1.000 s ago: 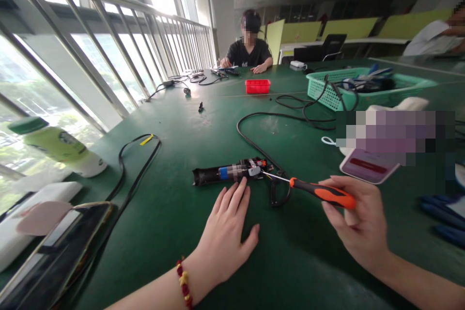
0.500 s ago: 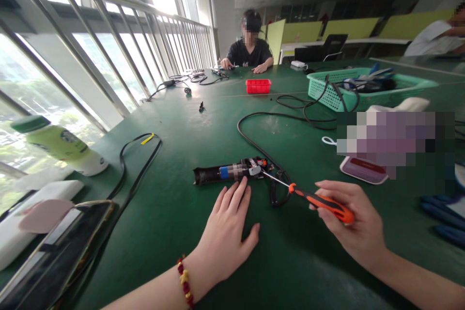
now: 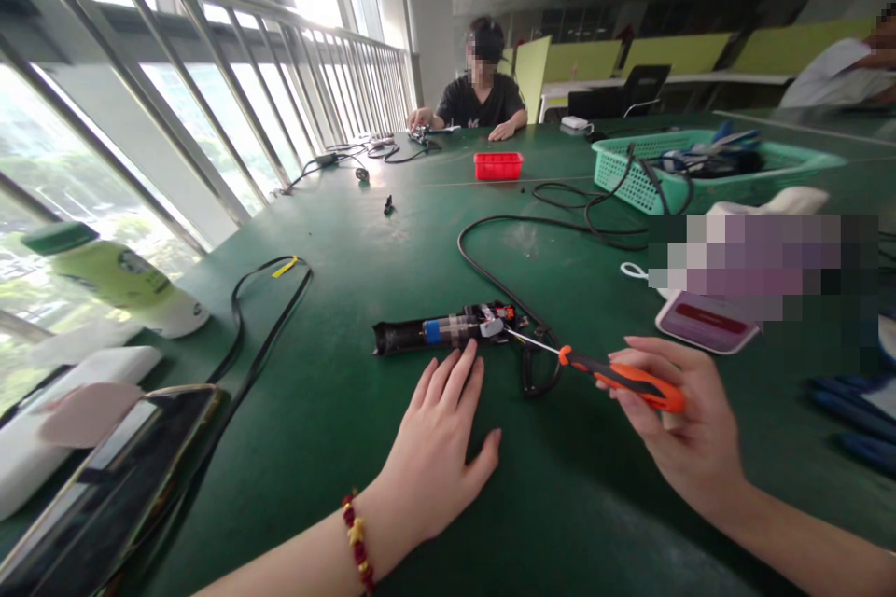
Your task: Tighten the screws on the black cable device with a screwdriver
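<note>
A black tubular corded device lies on the green table, its inner parts showing at the right end beside a blue band and a small grey piece. My left hand rests flat with fingers spread, its fingertips at the device's near side. In my right hand is a screwdriver with an orange and black handle, gripped between thumb and fingers. The screwdriver's thin shaft points left, and its tip meets the exposed right end near the grey piece. Exact contact at the tip is too small to tell.
A black cable curls behind the device. Beyond stand a red tray and a green basket of tools. On the left are a bottle and a phone; blue gloves lie right. A person sits opposite.
My right hand and the screwdriver handle have shifted very slightly to the right. My left hand and the device stay put. The person opposite has moved one hand left.
</note>
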{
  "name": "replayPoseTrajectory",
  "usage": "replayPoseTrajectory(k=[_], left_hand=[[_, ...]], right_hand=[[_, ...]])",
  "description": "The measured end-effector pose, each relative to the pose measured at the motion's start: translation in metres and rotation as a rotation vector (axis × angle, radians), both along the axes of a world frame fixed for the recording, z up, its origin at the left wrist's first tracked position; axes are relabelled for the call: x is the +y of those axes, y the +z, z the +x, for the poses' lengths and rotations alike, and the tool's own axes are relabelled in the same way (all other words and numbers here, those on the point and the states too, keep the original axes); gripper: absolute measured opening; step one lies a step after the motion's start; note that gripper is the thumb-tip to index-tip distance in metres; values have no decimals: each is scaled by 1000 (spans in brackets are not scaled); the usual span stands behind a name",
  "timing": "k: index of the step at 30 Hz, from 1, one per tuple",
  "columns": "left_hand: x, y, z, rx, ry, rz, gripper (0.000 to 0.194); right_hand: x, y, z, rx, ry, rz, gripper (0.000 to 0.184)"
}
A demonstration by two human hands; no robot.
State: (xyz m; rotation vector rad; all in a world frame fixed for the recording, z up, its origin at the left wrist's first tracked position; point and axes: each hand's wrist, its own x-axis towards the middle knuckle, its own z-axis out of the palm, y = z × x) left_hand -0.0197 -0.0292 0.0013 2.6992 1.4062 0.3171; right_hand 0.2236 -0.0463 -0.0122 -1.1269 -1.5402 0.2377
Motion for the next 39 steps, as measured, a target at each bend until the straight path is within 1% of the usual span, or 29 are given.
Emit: replayPoseTrajectory(k=[2, 3, 7, 9, 14, 18, 21, 24, 26, 31, 33, 36, 38, 39], left_hand=[[0, -1, 0, -4, -1, 4, 59], [0, -1, 0, -8, -2, 7, 59], [0, -1, -1, -10, -5, 8, 59], [1, -1, 0, -6, -5, 4, 59], [0, 2, 0, 6, 3, 0, 59], [-3, 3, 0, 6, 28, -8, 61], [-5, 4, 1, -16, 49, -8, 66], [-4, 5, 3, -43, 74, 17, 71], [-1, 6, 3, -57, 90, 42, 69], [13, 9, 0, -73, 88, 27, 63], [19, 9, 0, -62, 105, 20, 63], [28, 11, 3, -19, 133, 25, 64], [34, 15, 6, 20, 141, 24, 65], [37, 17, 8, 41, 141, 22, 65]], right_hand=[[0, 0, -1, 32, -33, 56, 40], [1, 0, -1, 35, -37, 62, 41], [0, 4, 0, -49, 25, -8, 29], [-1, 5, 0, -61, 44, -33, 26], [-1, 0, 0, 2, -53, 5, 35], [2, -2, 1, 4, -40, 16, 34], [6, 1, 3, -41, -35, 35, 29], [10, 9, 5, -84, -20, 10, 23], [13, 17, 7, -89, -16, -30, 20], [22, 42, 9, -116, 76, -211, 21], [30, 51, 9, -113, 126, -277, 22], [47, 63, 7, -48, 217, -328, 25], [60, 71, 4, -34, 235, -345, 27], [66, 75, 3, -51, 213, -340, 27]])
